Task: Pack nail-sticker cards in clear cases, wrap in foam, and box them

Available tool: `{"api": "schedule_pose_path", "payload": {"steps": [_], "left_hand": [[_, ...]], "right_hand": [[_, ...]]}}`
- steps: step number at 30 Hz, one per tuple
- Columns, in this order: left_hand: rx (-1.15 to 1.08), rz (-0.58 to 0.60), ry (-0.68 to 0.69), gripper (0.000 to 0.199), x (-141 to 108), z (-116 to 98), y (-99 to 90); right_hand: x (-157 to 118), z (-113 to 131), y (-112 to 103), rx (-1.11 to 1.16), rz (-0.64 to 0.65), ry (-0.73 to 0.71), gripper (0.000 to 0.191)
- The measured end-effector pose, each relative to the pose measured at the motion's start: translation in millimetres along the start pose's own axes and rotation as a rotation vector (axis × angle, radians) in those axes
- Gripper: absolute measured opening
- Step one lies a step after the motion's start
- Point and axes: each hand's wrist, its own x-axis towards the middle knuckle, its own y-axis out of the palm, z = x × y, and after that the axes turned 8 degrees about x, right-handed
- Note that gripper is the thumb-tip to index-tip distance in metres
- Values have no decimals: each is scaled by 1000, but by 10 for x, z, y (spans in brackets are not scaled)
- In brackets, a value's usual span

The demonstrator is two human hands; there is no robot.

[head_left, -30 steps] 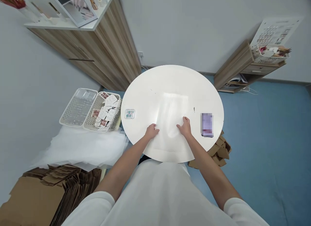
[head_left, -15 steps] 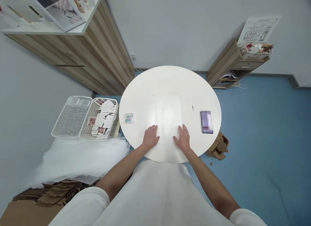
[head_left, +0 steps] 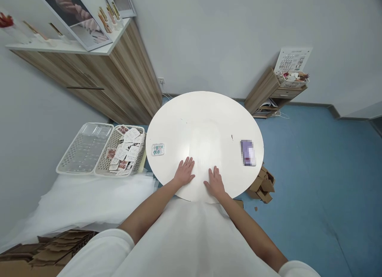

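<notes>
Where the near edge of the table point(head_left: 205, 106) met the person's white top point(head_left: 193, 237), two bare hands were set down.
Item: left hand point(head_left: 184, 174), palm down on the table, left of its middle; grip spread flat, fingers straight and apart, hold of nothing seen.
Item: right hand point(head_left: 215, 184), palm down, closer to the table's near edge; grip likewise flattened out, nothing seen in it.
Item: pale glossy patch point(head_left: 203, 148), beneath and ahead of the hands, at the table's middle; whether thin sheet or mere reflection could not be told.
Item: clear case point(head_left: 158, 149) of teal and pale pieces, on the table near its left edge.
Item: purple rectangular article point(head_left: 248, 153), detail pixelated, on the table near its right edge.
Item: white perforated basket point(head_left: 139, 157) of printed cards point(head_left: 121, 153), just left of the table; a second, of clear packaging point(head_left: 88, 148), lay farther left.
Item: translucent white sheets point(head_left: 98, 193), piled left of the table's near side.
Item: brown cardboard boxes point(head_left: 262, 185), on the floor below the table's right edge.
Item: wood-grain cabinet point(head_left: 134, 70), beyond the table's far left.
</notes>
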Motion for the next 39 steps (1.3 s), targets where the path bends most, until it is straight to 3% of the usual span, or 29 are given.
{"api": "schedule_pose_path", "payload": {"steps": [5,13,22,30,34,39], "left_hand": [[-24,13,56,60,-99,-33,14],[47,62,41,61,-38,38,7],[105,20,32,59,-68,14,58],[73,-65,35,55,-110,10,-29],[14,-124,-111,55,-229,293,-81],[-117,-144,-355,51,-469,925,-112]], "right_hand": [[-50,-52,21,3,-16,-1,64],[-47,-67,49,4,29,29,66],[-24,-97,46,29,12,12,67],[-86,-15,61,88,-186,-52,65],[10,239,33,183,-221,-170,62],[270,750,-6,404,-68,-283,64]]}}
